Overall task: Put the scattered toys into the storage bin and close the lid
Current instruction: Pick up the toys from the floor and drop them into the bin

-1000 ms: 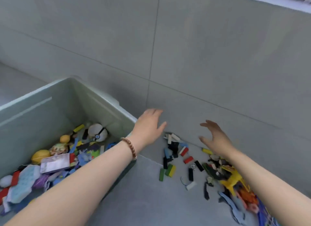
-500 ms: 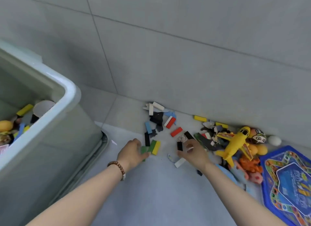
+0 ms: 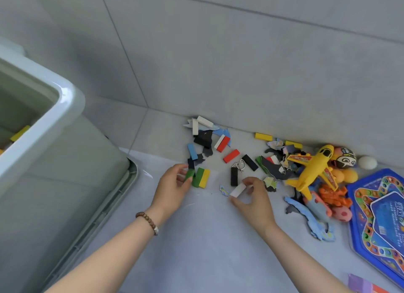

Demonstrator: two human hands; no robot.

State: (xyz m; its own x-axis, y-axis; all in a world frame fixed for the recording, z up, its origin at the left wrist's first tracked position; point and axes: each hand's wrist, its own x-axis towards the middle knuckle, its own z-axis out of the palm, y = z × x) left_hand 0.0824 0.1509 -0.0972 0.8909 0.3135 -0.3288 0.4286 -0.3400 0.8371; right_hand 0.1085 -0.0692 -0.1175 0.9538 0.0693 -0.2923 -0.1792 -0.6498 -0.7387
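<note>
1. On the floor along the foot of the wall lie loose coloured blocks and dark puzzle scraps. A yellow toy plane [image 3: 312, 168] and a blue game board [image 3: 382, 222] sit toward the right. The storage bin [image 3: 65, 105] stands open to the left, near the pile.
2. Left hand [image 3: 172, 188]: thumb and fingers curled, pinching a green block [image 3: 189, 176] just beside a green-and-yellow pair [image 3: 201, 177].
3. Right hand [image 3: 255, 201]: thumb and fingertips pinching a white block [image 3: 238, 190]. Cannot tell if it is clear of the floor. A black block [image 3: 234, 176] and a wire ring puzzle [image 3: 239, 166] lie just beyond.
4. Step in hand, by my reading: gathering blocks for the bin. Judgement: rake several neighbours into each palm before carrying. Smooth blocks likely slip from a light pinch. Release well inside the rim.
5. Unclear or hidden:
   - The bin is cut off at the left, and only a yellow piece [image 3: 20, 132] shows inside.
   - The ribbed strip [image 3: 105, 212] at the bin's foot may be the lid; cannot tell.
   - The game board is cut off at the right.
   - The toys under the plane are too jumbled to separate.
</note>
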